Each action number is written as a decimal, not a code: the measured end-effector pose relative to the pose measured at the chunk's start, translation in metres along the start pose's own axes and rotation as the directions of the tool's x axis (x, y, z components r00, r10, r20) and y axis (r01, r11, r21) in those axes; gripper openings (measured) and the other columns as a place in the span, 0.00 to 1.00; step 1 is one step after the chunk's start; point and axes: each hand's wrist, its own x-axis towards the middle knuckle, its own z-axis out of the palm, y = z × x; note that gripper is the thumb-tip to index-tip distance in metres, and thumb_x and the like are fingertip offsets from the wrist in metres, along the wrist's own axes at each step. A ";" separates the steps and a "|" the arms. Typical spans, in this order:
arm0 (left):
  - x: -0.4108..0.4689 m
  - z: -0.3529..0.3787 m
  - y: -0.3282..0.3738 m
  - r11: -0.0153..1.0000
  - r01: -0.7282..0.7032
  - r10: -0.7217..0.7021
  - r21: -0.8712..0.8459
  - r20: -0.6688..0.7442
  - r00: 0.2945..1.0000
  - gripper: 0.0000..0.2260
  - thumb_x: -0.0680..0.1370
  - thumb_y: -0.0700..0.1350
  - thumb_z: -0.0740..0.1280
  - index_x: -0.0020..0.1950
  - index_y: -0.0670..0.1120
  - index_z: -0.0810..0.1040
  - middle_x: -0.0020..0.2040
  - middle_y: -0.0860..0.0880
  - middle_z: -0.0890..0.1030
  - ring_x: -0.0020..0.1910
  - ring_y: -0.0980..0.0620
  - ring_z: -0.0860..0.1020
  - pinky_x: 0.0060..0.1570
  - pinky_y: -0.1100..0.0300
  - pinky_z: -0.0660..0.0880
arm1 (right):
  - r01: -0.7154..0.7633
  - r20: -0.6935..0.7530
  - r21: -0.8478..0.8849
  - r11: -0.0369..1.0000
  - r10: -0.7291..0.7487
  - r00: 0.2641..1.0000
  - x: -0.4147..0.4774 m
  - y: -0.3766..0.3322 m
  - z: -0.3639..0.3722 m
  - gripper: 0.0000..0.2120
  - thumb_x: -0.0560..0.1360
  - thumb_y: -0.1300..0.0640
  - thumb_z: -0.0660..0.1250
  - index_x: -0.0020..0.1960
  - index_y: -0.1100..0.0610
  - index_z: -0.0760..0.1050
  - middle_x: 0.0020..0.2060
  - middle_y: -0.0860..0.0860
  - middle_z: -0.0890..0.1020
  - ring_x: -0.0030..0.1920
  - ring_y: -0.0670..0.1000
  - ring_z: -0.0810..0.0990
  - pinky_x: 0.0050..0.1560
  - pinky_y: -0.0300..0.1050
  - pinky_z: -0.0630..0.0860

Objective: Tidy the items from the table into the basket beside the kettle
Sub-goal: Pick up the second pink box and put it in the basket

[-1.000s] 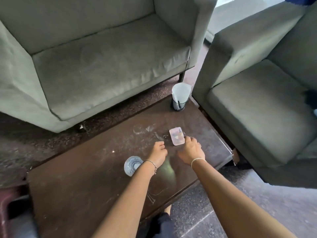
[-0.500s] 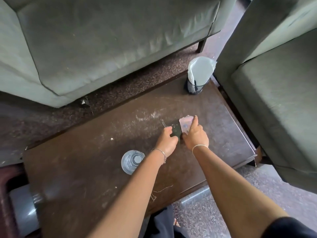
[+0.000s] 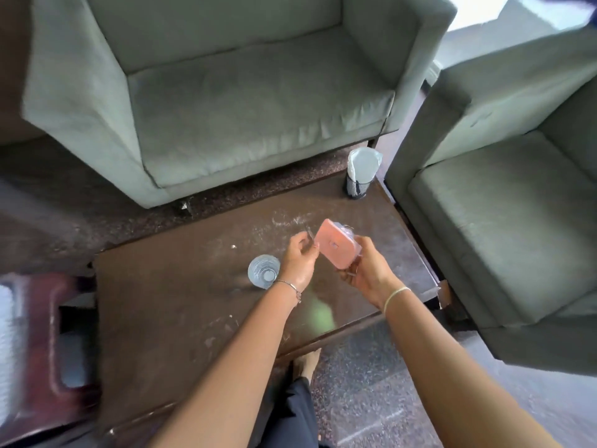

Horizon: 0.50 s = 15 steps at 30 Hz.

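Note:
My right hand holds a flat pink case tilted up above the middle of the brown table. My left hand is just left of the case, its fingers pinched on a thin metal piece that is too small to identify. A clear drinking glass stands on the table beside my left wrist. At the table's far right corner stands a black mesh holder lined with a white plastic bag. No kettle is in view.
A grey-green armchair faces the table's far side and a second one sits close against its right end. A dark red plastic stool is at the left end. My bare foot is by the table's near edge.
My right hand has lifted the pink case off the table and turned it upward. My left hand has risen from the table with the thin metal piece. The camera view has pulled back.

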 end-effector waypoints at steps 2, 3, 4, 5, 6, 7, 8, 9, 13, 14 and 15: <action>-0.033 -0.019 0.006 0.999 -0.014 0.013 -0.040 -0.026 1.000 0.23 0.80 0.45 0.65 0.73 0.45 0.64 0.71 0.47 0.71 0.68 0.48 0.71 0.69 0.48 0.68 | 0.019 0.063 -0.029 0.999 -0.017 0.998 -0.035 0.004 0.015 0.17 0.79 0.45 0.55 0.48 0.53 0.79 0.34 0.52 0.81 0.31 0.49 0.77 0.32 0.41 0.72; -0.048 -0.031 0.006 0.997 -0.018 0.015 -0.076 -0.035 0.999 0.23 0.79 0.45 0.66 0.73 0.46 0.65 0.70 0.47 0.72 0.67 0.48 0.73 0.66 0.49 0.71 | 0.027 0.093 -0.041 0.999 -0.023 0.995 -0.052 0.007 0.024 0.17 0.79 0.45 0.55 0.48 0.53 0.78 0.34 0.52 0.81 0.31 0.49 0.77 0.31 0.40 0.73; -0.064 -0.042 0.007 0.993 -0.018 0.014 -0.120 -0.038 0.999 0.22 0.79 0.45 0.66 0.72 0.45 0.66 0.67 0.47 0.75 0.63 0.48 0.75 0.61 0.52 0.74 | 0.034 0.124 -0.047 0.998 -0.028 0.992 -0.067 0.010 0.034 0.17 0.79 0.44 0.55 0.49 0.53 0.78 0.35 0.52 0.81 0.32 0.48 0.77 0.31 0.40 0.73; -0.080 -0.055 0.008 0.985 -0.019 0.013 -0.171 -0.036 0.999 0.20 0.79 0.44 0.66 0.71 0.44 0.68 0.63 0.46 0.77 0.58 0.49 0.77 0.54 0.56 0.75 | 0.036 0.154 -0.055 0.998 -0.028 0.988 -0.080 0.014 0.044 0.18 0.79 0.44 0.54 0.50 0.54 0.78 0.35 0.53 0.81 0.31 0.48 0.77 0.29 0.40 0.74; -0.096 -0.069 0.009 0.976 -0.025 0.019 -0.218 -0.033 0.999 0.17 0.80 0.43 0.65 0.68 0.42 0.71 0.59 0.45 0.78 0.53 0.50 0.77 0.50 0.57 0.75 | 0.033 0.183 -0.066 0.997 -0.021 0.983 -0.093 0.019 0.055 0.20 0.80 0.44 0.54 0.51 0.56 0.78 0.35 0.54 0.80 0.30 0.49 0.77 0.28 0.40 0.74; -0.112 -0.083 0.008 0.967 -0.040 0.030 -0.250 -0.043 0.999 0.15 0.80 0.43 0.65 0.65 0.40 0.73 0.56 0.44 0.79 0.49 0.51 0.77 0.49 0.56 0.76 | 0.030 0.216 -0.085 0.996 -0.011 0.976 -0.105 0.024 0.067 0.22 0.80 0.42 0.53 0.53 0.57 0.78 0.36 0.55 0.80 0.29 0.49 0.77 0.27 0.40 0.73; -0.127 -0.098 0.007 0.961 -0.058 0.041 -0.272 -0.067 0.997 0.13 0.79 0.43 0.65 0.63 0.39 0.74 0.54 0.43 0.79 0.47 0.50 0.77 0.50 0.53 0.77 | 0.030 0.256 -0.109 0.994 -0.001 0.967 -0.116 0.029 0.080 0.26 0.80 0.39 0.52 0.54 0.58 0.78 0.36 0.56 0.80 0.28 0.50 0.76 0.27 0.40 0.72; -0.141 -0.112 0.005 0.950 -0.076 0.048 -0.304 -0.097 0.994 0.11 0.79 0.42 0.66 0.60 0.39 0.75 0.53 0.43 0.80 0.46 0.50 0.78 0.52 0.51 0.77 | 0.037 0.299 -0.139 0.990 0.007 0.954 -0.126 0.034 0.093 0.30 0.79 0.36 0.50 0.56 0.59 0.79 0.37 0.57 0.80 0.28 0.50 0.76 0.28 0.41 0.72; -0.188 -0.175 -0.002 0.883 -0.158 0.052 -0.443 -0.240 0.969 0.03 0.79 0.39 0.66 0.52 0.43 0.76 0.48 0.45 0.81 0.41 0.56 0.81 0.38 0.63 0.80 | 0.097 0.425 -0.258 0.961 0.022 0.905 -0.157 0.053 0.151 0.32 0.77 0.33 0.53 0.57 0.58 0.79 0.41 0.57 0.82 0.33 0.52 0.78 0.33 0.42 0.74; -0.197 -0.192 -0.004 0.873 -0.173 0.047 -0.456 -0.275 0.960 0.04 0.78 0.39 0.66 0.53 0.43 0.76 0.50 0.44 0.81 0.42 0.55 0.81 0.38 0.64 0.80 | 0.118 0.449 -0.282 0.952 0.022 0.893 -0.163 0.057 0.168 0.28 0.77 0.35 0.56 0.57 0.58 0.78 0.41 0.56 0.82 0.32 0.51 0.78 0.33 0.42 0.75; -0.205 -0.210 -0.006 0.866 -0.188 0.045 -0.464 -0.303 0.952 0.06 0.78 0.39 0.67 0.55 0.43 0.76 0.52 0.44 0.81 0.45 0.54 0.80 0.41 0.62 0.80 | 0.144 0.470 -0.309 0.940 0.019 0.883 -0.168 0.060 0.184 0.24 0.78 0.39 0.59 0.58 0.58 0.77 0.40 0.56 0.82 0.31 0.51 0.78 0.34 0.43 0.76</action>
